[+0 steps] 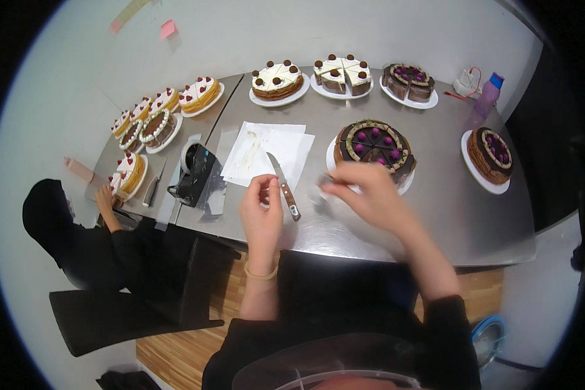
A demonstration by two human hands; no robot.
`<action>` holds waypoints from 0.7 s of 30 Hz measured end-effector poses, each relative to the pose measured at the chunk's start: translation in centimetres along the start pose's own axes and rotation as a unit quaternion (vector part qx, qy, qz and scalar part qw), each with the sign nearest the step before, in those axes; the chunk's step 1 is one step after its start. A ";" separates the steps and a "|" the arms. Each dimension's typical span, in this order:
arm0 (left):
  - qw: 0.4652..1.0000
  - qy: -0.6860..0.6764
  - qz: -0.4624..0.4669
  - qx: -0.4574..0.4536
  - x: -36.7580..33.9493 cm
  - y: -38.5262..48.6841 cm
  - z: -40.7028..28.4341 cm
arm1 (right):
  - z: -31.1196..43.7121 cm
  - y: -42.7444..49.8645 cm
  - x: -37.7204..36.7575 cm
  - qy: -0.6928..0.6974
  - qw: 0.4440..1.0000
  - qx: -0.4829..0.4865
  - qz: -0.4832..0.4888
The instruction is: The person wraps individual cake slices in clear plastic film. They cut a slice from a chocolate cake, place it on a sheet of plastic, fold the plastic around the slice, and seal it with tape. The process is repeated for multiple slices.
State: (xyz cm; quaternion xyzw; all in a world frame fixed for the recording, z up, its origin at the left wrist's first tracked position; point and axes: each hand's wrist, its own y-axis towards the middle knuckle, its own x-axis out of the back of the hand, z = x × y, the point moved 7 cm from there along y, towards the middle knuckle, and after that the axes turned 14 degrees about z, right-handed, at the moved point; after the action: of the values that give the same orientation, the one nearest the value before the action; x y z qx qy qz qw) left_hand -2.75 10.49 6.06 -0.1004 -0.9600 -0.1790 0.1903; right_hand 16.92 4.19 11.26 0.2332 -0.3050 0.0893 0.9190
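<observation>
My left hand (pixel 262 209) is raised above the near part of the steel table, fingertips pinched together; whether something small is between them I cannot tell. Beside it lies a knife with a wooden handle (pixel 289 201), its blade over white paper sheets (pixel 273 151) that bear brown smears. My right hand (pixel 365 195), blurred, pinches a small clear or shiny thing (pixel 325 185), too blurred to name. Just behind that hand stands a sliced chocolate-topped layer cake (pixel 375 146) with purple balls and a ring of crumbs and green bits, on a white plate.
A black tape dispenser (pixel 195 173) stands left of the paper. White-topped cakes (pixel 278 83), dark cakes (pixel 408 84) and yellow cakes (pixel 200 95) line the back. Another dark cake (pixel 490 155) and a purple bottle (pixel 488 95) are at right. A co-worker (pixel 97 243) handles a cake at left.
</observation>
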 end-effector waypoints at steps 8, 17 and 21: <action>0.980 0.059 0.168 0.084 -2.4 -1.3 2.5 | -9.7 11.3 -5.8 0.007 0.986 -0.152 0.064; 0.987 -0.065 0.142 -0.026 -10.3 3.9 2.8 | -4.8 -4.6 8.7 0.029 0.905 -0.024 -0.424; 0.983 -0.093 0.159 -0.003 -13.3 9.7 5.3 | -11.1 -13.9 9.7 0.290 0.799 -0.204 -0.486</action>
State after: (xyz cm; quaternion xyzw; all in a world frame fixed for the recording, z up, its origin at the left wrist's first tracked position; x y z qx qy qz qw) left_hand 10.13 19.70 -0.88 -0.2687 -0.9448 -0.1391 0.1259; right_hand 34.66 -2.41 4.05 0.1214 0.1184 -0.3695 0.9136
